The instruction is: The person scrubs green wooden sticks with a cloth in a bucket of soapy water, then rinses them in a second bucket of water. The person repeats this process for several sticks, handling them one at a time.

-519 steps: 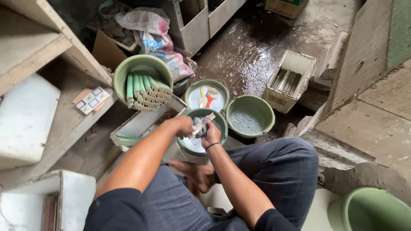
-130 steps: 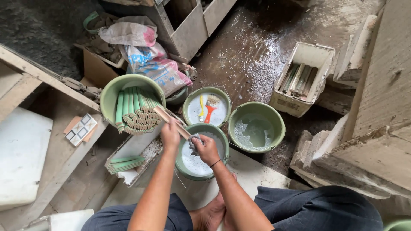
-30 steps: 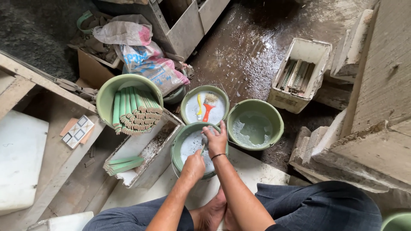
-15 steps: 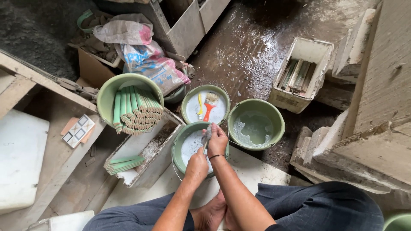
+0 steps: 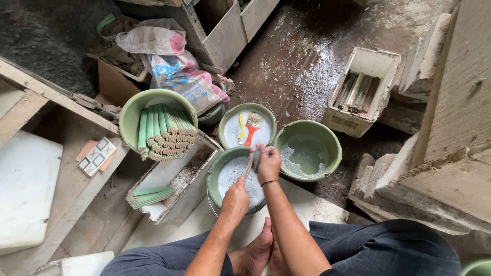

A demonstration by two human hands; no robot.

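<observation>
Over a wet workshop floor, seen from my head camera, I sit cross-legged above a green basin of white liquid (image 5: 232,176). My left hand (image 5: 235,198) closes around the lower end of a thin tile strip (image 5: 248,167), which slants up across the basin. My right hand (image 5: 267,162) grips the strip's upper end, fingers curled shut around it; whether something else is pressed between them I cannot tell. The strip hangs just above the white liquid, between both hands.

Compared with half a second ago, my hands sit in nearly the same place over the basin, the right a touch higher. A few seconds back, both hands held the strip at the basin's far rim; now they work over its middle. My judgement: the coating or wiping of this one strip is under way, not finished.

Beside the basin, a green bucket (image 5: 134,113) holds a stack of green strips (image 5: 164,134). A second basin (image 5: 247,128) carries a red-handled brush (image 5: 251,129), and a third basin (image 5: 308,150) holds murky liquid. A white crate (image 5: 364,92) of more strips stands well apart.
</observation>
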